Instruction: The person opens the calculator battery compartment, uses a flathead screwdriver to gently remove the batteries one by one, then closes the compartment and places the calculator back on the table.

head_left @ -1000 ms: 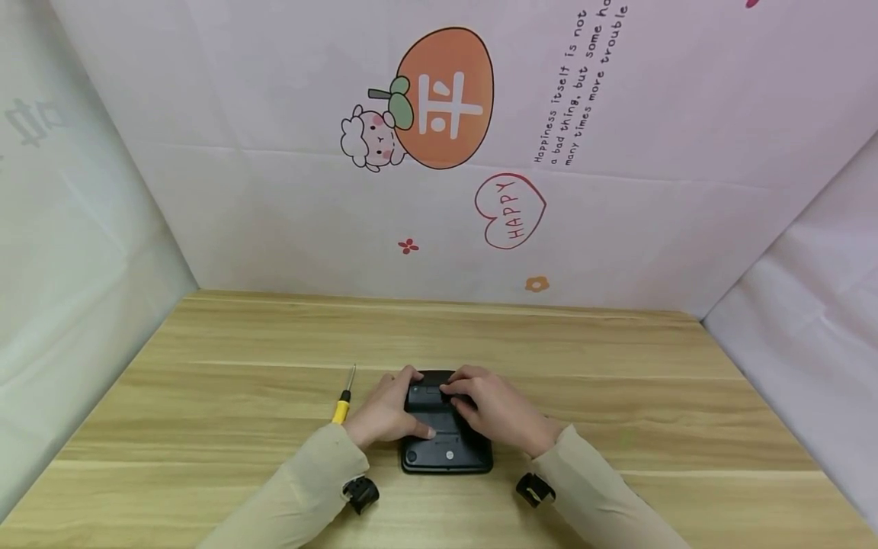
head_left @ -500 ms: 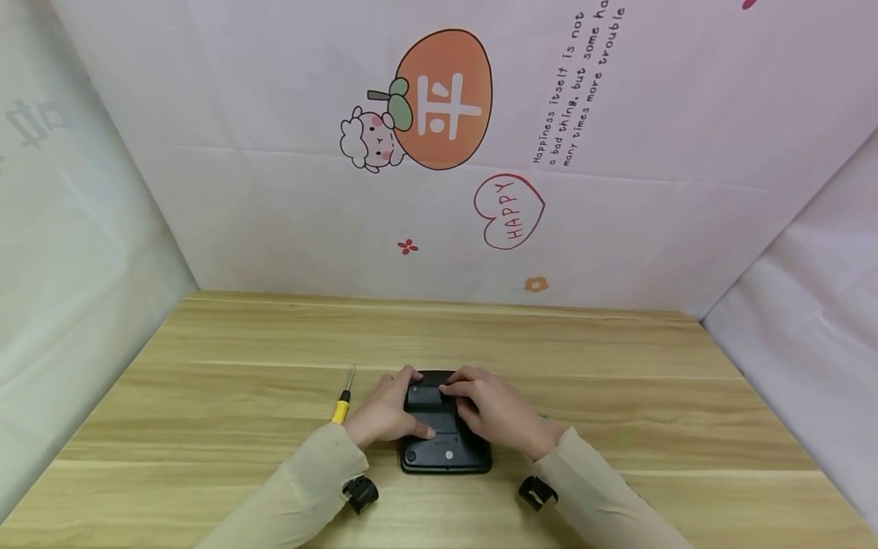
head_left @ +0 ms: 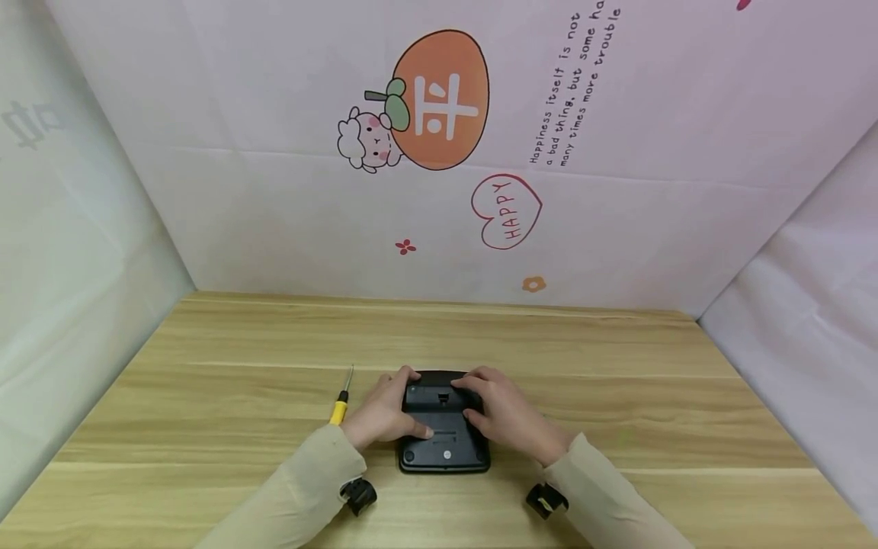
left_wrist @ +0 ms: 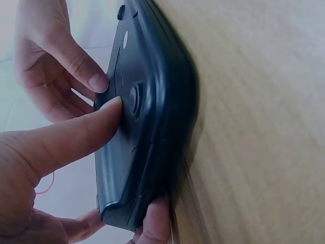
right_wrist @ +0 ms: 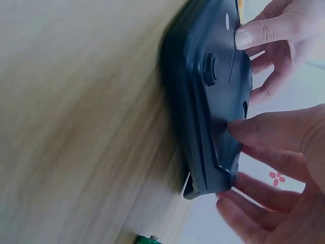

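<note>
A black desk calculator (head_left: 446, 460) lies underside up on the table, its keys hidden; rubber feet and a small white round mark show. Near its far end is a small dark opening (head_left: 443, 398). My left hand (head_left: 380, 412) grips its left side, thumb on the underside, fingers round the far left corner. On the right side, my right hand (head_left: 511, 415) holds the far right part, its thumb touching the underside and fingers at the edge. In the right wrist view, the right thumb (right_wrist: 274, 129) rests on the casing. Whether a loose cover is under the right hand I cannot tell.
A screwdriver (head_left: 340, 408) with a yellow and black handle lies left of the left hand, tip pointing away. A green battery-like piece (right_wrist: 147, 239) shows at the bottom of the right wrist view. Printed white cloth (head_left: 274, 213) hangs behind the table.
The right hand has shifted right and its fingers have spread, uncovering the small opening near the calculator's far end. The left hand keeps its hold. A green bit near the right wrist is now hidden.
</note>
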The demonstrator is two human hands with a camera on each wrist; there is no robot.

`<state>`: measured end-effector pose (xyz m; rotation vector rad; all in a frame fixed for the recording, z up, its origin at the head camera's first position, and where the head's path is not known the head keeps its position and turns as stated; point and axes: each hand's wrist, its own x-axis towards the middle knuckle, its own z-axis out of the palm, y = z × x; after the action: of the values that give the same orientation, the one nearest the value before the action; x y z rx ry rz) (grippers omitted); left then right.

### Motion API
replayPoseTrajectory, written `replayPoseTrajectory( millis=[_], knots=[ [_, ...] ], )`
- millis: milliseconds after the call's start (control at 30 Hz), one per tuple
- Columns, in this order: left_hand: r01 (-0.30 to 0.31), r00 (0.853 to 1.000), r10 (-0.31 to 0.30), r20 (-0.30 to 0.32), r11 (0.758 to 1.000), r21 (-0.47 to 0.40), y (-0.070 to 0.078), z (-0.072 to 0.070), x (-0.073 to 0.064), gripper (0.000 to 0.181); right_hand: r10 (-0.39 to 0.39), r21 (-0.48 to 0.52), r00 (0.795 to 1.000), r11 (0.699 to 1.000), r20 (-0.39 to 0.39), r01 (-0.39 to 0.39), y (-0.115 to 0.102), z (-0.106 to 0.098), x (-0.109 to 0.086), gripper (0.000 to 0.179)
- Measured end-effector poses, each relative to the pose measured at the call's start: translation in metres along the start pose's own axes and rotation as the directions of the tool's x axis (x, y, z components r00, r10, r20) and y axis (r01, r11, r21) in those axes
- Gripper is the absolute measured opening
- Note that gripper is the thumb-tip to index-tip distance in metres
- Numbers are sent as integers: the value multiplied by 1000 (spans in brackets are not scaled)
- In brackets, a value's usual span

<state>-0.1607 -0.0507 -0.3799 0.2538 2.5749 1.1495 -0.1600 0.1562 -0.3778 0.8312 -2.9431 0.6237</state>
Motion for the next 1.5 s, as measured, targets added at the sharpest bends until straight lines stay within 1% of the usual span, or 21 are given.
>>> replayPoseTrajectory(
  millis=[100, 300, 433, 533, 600, 667, 767, 1000, 1100, 1233, 1500],
  knots=[
    [3, 1000, -3, -3, 1000, -5, -1, 0, 0, 75, 27, 2, 1000, 1000, 0, -27, -1, 0, -2, 41],
    [-8, 1000, 8, -3, 1000, -20, -5, 1, -2, 76, 104, -11, 994, 995, 29, -104, -7, -3, -5, 44],
    [-30, 1000, 29, -4, 999, -44, -8, -1, -2, 72, 124, -26, 991, 992, 40, -123, -11, -4, -7, 45],
    [-51, 999, 50, -20, 998, -42, -9, -4, -3, 70, 134, -22, 990, 991, 48, -133, -11, -4, -7, 47],
    [-52, 998, 51, -30, 997, -48, -10, -5, -3, 71, 144, -9, 988, 990, 59, -143, -11, -5, -7, 49],
    [-34, 999, 33, -39, 998, -45, -10, -6, -4, 71, 144, 2, 988, 990, 63, -144, -10, -5, -8, 51],
    [-5, 999, 2, -37, 997, -75, -10, -5, -5, 67, 135, 14, 989, 991, 66, -137, -9, -5, -9, 55],
    [37, 999, -40, -26, 994, -102, -8, -2, -6, 45, 107, 49, 992, 993, 69, -110, -7, -4, -9, 57],
    [41, 999, -43, -23, 995, -93, -7, -3, -5, 41, 124, 55, 991, 990, 57, -127, -7, -2, -7, 56],
    [49, 998, -52, -29, 994, -93, -6, -3, -5, 40, 165, 56, 986, 984, 38, -167, -8, 0, -5, 54],
    [73, 996, -78, -34, 988, -134, -6, -3, -5, 41, 191, 55, 981, 980, -30, -189, -11, 3, -7, 52]
  ],
)
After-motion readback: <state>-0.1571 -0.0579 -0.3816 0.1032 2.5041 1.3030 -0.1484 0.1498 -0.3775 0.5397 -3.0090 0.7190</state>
